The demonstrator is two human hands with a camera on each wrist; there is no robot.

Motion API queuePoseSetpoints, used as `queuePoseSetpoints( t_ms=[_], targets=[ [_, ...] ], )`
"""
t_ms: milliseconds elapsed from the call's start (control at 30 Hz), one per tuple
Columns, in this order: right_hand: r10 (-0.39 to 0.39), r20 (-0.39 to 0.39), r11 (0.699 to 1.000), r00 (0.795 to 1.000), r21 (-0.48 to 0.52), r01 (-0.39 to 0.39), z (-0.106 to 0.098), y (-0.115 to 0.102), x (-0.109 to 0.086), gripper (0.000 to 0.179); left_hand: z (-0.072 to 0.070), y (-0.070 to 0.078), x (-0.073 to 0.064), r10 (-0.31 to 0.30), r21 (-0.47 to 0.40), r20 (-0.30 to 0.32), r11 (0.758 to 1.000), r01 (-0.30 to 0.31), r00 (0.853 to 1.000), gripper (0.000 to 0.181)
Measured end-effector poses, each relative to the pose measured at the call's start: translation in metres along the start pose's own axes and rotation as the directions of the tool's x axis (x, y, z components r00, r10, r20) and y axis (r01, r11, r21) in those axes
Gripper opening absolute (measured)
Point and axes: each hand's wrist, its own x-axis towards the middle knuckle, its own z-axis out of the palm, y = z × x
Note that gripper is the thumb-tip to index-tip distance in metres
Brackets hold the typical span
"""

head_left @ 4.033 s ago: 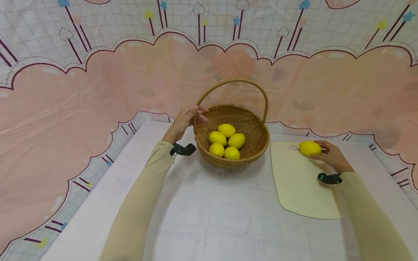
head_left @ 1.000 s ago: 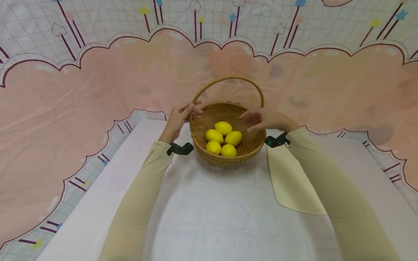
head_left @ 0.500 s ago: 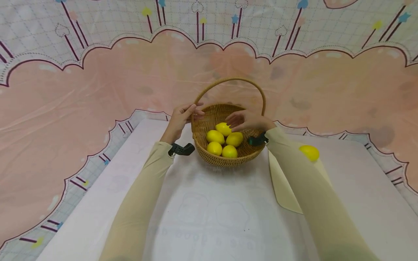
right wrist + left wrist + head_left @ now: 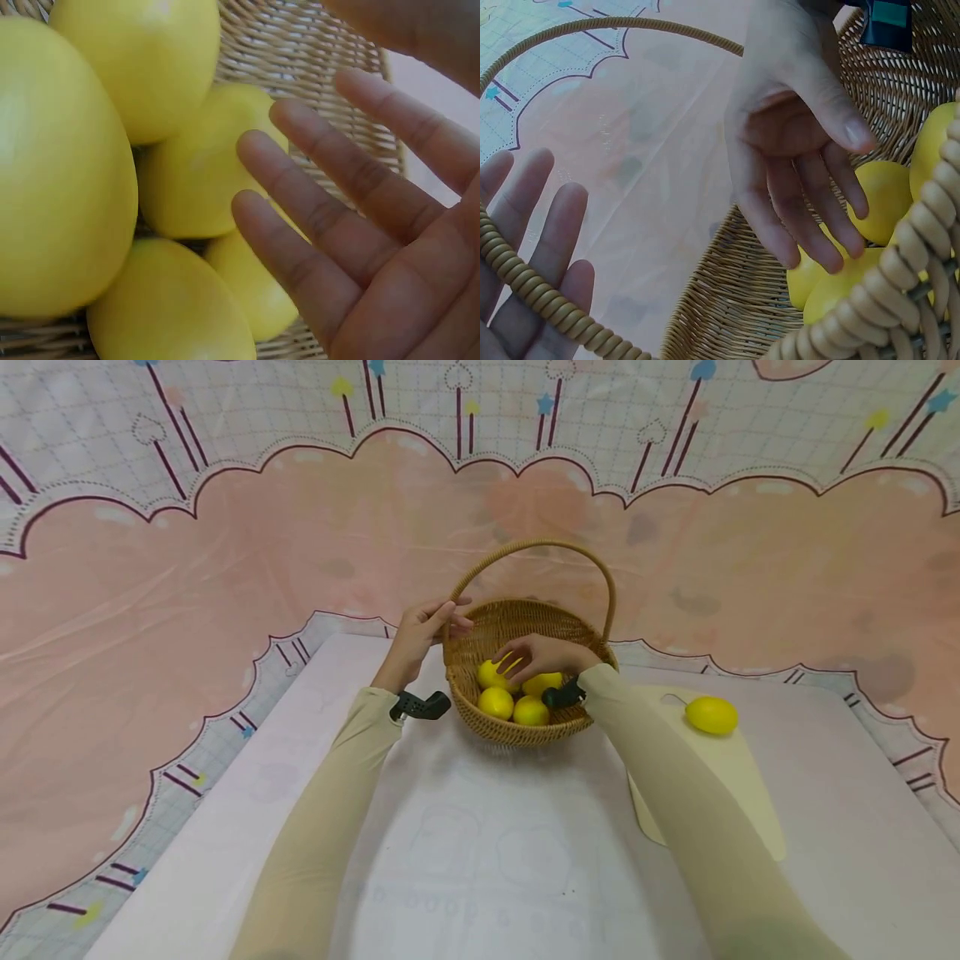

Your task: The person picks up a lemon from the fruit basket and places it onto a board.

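A brown wicker basket with a tall arched handle stands at the back of the table. Several yellow lemons lie in its bottom. At the foot of the handle, my left hand holds it between the thumb in front and the fingers behind. My right hand reaches down into the basket and partly covers the lemons from above. In the right wrist view its spread fingers lie right beside a lemon, not curled round it. Another lemon lies on a cream cutting board.
The cutting board lies to the right of the basket, partly hidden under the right sleeve. A patterned pink cloth rises right behind the basket. A white cloth covers the table.
The right hand has let go of the lemon on the board, moved left over the basket's rim and lowered to the lemons inside. The left hand stays at the handle.
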Motion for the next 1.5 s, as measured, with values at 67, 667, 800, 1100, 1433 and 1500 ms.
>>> queuePoseSetpoints(
  t_ms=[67, 667, 800, 1100, 1433, 1500],
  targets=[
    [0.008, 0.020, 1.000, 1.000, -0.008, -0.008, 0.002, -0.002, 0.003, 0.049, 0.000, 0.000, 0.000, 0.000, 0.003, 0.000, 1.000, 0.000, 1.000, 0.042],
    [0.124, 0.074, 0.973, 0.990, -0.203, -0.107, 0.014, -0.003, 0.009, 0.047, -0.001, 0.000, 0.001, 0.014, 0.020, 0.015, 1.000, -0.015, 1.000, 0.042],
    [0.132, 0.074, 0.969, 0.988, -0.220, -0.113, 0.014, -0.003, 0.010, 0.046, -0.001, 0.000, 0.001, 0.017, 0.015, 0.020, 1.000, -0.017, 1.000, 0.043],
    [0.150, 0.073, 0.958, 0.986, -0.258, -0.126, 0.015, -0.003, 0.011, 0.046, -0.001, 0.001, -0.001, 0.013, 0.014, 0.024, 1.000, -0.013, 1.000, 0.042],
    [0.184, 0.064, 0.951, 0.981, -0.265, -0.161, 0.018, 0.002, 0.011, 0.047, 0.000, 0.000, -0.003, 0.004, 0.025, 0.033, 1.000, -0.004, 0.999, 0.041],
    [0.185, 0.066, 0.949, 0.981, -0.270, -0.161, 0.018, 0.002, 0.011, 0.048, -0.001, 0.001, -0.003, 0.008, 0.025, 0.037, 1.000, -0.009, 0.999, 0.041]
  ],
)
